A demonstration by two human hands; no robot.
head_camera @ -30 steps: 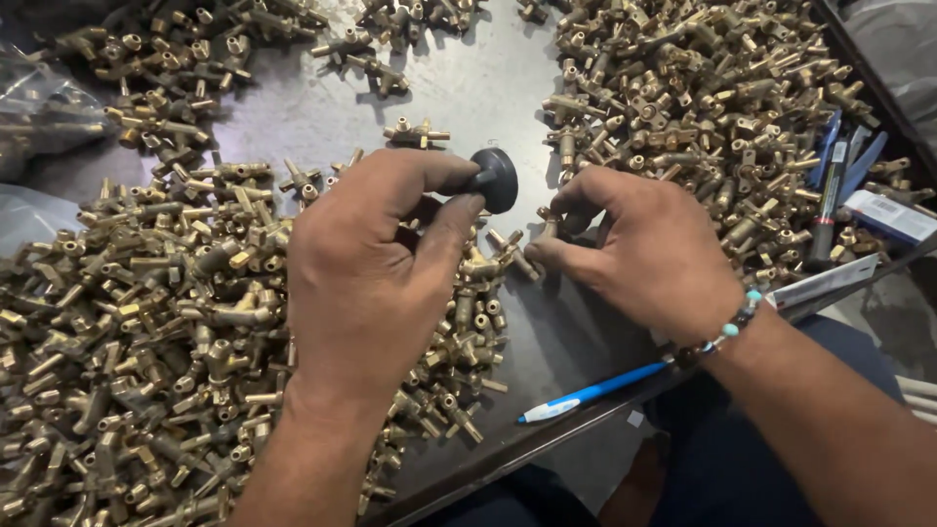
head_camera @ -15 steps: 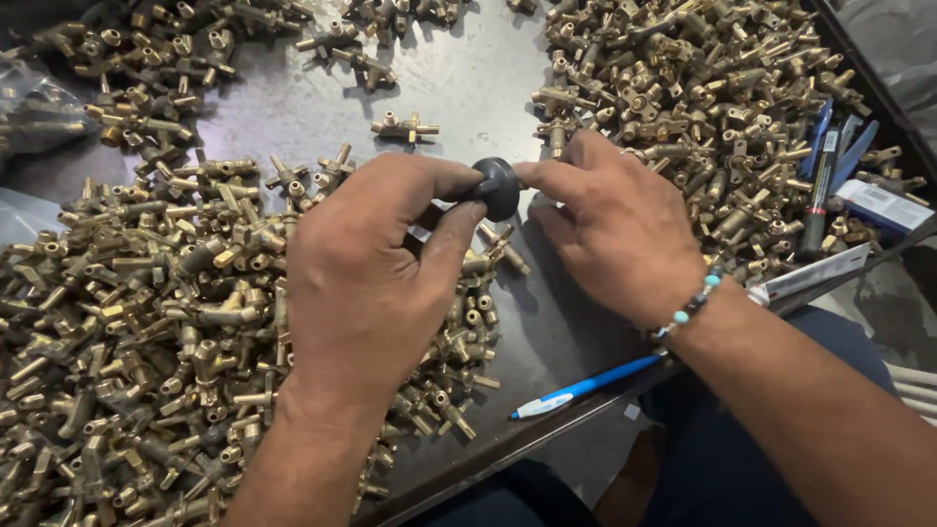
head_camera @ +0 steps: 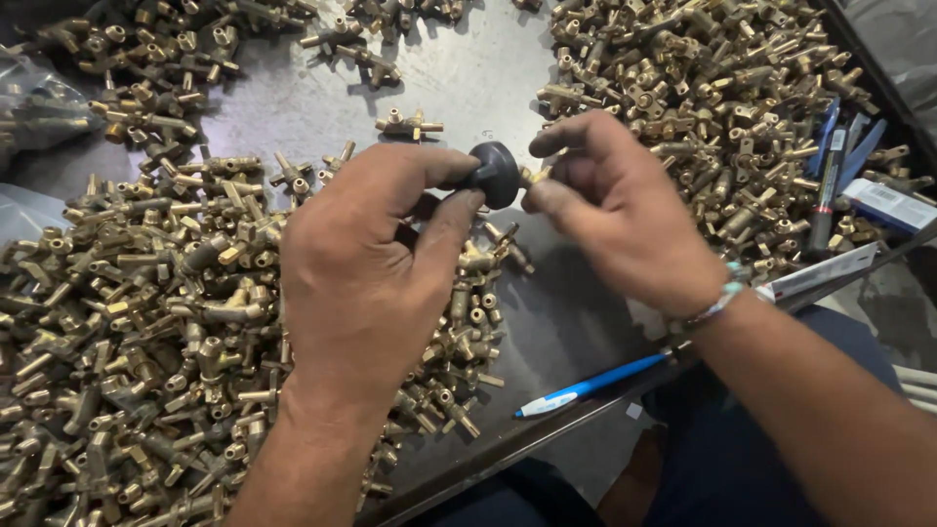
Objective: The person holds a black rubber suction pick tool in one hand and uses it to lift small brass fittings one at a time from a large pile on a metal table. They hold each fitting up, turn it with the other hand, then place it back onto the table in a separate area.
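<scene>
We pinch the black knob in our left hand, its axis pointing sideways at the small brass fitting pinched by our right hand.

blue pen, markers, plastic bag

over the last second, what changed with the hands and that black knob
The right hand rose from the tabletop up to the black knob and now pinches a small brass piece against it. The left hand kept its grip on the knob; the blue pen stayed put.
</scene>
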